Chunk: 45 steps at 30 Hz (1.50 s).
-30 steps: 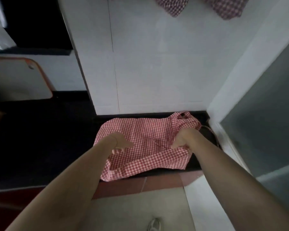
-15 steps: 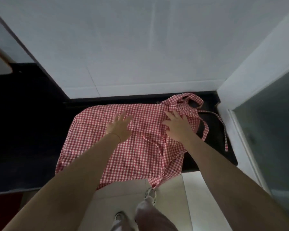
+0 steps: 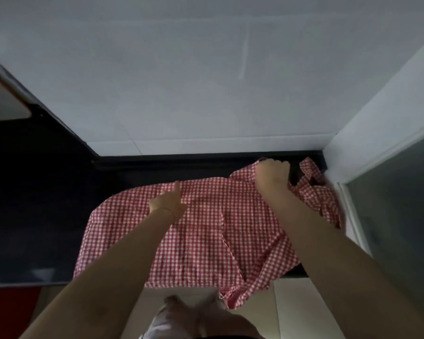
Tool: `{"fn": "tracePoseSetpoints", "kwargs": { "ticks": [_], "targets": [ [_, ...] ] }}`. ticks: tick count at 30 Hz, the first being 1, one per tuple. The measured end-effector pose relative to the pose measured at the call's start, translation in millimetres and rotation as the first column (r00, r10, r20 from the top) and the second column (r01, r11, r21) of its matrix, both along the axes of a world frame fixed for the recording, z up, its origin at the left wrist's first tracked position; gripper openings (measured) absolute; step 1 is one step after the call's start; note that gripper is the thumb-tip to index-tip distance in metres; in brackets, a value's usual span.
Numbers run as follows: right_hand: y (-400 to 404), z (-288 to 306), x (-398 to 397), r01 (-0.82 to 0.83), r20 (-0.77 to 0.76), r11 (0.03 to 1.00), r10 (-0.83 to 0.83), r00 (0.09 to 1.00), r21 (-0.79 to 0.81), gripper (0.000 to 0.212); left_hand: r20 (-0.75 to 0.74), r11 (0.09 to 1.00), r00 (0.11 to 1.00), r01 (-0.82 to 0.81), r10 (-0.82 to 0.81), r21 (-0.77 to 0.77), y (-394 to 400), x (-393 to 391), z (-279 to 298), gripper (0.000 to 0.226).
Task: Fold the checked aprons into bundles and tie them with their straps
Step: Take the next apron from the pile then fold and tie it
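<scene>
A red and white checked apron [image 3: 201, 231] lies spread on the dark countertop [image 3: 47, 216], its near edge hanging over the front. My left hand [image 3: 168, 203] rests on the cloth near the far edge, one finger pointing away. My right hand [image 3: 272, 173] grips the apron's far right corner with curled fingers. The straps [image 3: 311, 182] lie bunched at the right by the wall, and another strap [image 3: 245, 289] dangles over the counter's front edge.
A white tiled wall [image 3: 206, 94] rises right behind the counter. A white frame with a dark glass panel [image 3: 401, 204] closes off the right side. A board [image 3: 3, 104] leans at far left. Pale floor and my feet [image 3: 181, 311] show below.
My right hand has moved from lying flat on the cloth to gripping the far right corner. My left hand slid a little and now points one finger. The camera tilted further down.
</scene>
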State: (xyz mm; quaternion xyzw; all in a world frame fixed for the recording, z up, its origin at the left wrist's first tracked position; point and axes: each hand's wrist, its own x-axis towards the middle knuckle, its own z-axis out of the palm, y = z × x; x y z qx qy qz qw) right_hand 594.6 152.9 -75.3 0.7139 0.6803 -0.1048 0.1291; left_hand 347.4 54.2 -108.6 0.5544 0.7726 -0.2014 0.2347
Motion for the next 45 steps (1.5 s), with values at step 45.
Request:
{"fn": "tracePoseSetpoints", "kwargs": {
  "ticks": [45],
  "targets": [
    [-34.0,-26.9,-51.8,-0.285,-0.245,0.928,0.225,0.943,-0.242,0.042,0.221,0.998,0.973,0.063,-0.066,0.018,1.6,-43.1,-7.3,0.049]
  ]
}}
